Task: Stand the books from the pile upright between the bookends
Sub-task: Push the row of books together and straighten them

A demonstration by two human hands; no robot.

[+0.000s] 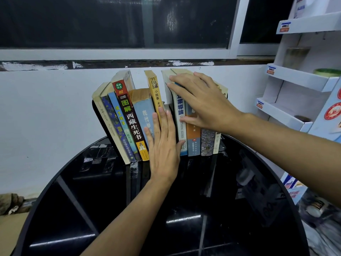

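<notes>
Nearest me, the black round surface [203,218] carries the books [129,117] in a row at its far edge, near the wall. The left grip [163,145] lies flat with straight fingers, pressing the spines of the pale blue book [143,111] and the yellow book [154,91]. The right grip [204,106] spreads loosely over the right-hand books, clutching nothing; 4 spines show below it. The left-hand books lean against the black bookend [94,108].
</notes>
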